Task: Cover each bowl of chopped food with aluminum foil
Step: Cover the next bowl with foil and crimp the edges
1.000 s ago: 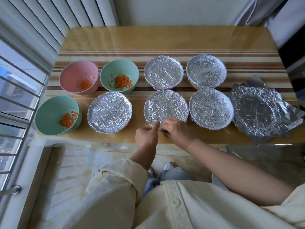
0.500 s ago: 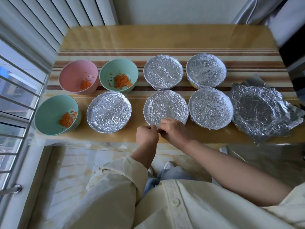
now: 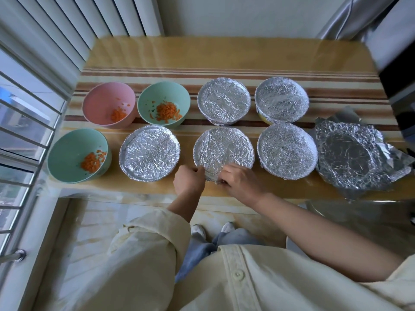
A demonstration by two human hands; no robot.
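Eight bowls stand in two rows on the table. Several wear foil lids; the front middle one [image 3: 223, 149] has both my hands at its near rim. My left hand [image 3: 189, 179] pinches the foil edge on the left, and my right hand [image 3: 241, 182] grips the crumpled foil edge beside it. Three bowls are uncovered and hold chopped orange food: a pink bowl [image 3: 105, 102], a green bowl [image 3: 155, 97] next to it, and a green bowl [image 3: 67, 151] at the front left. Loose crumpled foil sheets [image 3: 352, 156] lie at the right.
The striped table [image 3: 202, 55] has bare surface behind the bowls. A barred window [image 3: 20, 142] and blinds run along the left. A dark appliance [image 3: 402, 70] stands at the right edge. My shoes and the tiled floor show below the table's front edge.
My left hand's pointing finger has curled in, and both hands have closed together on the foil at the near rim of the front middle bowl.
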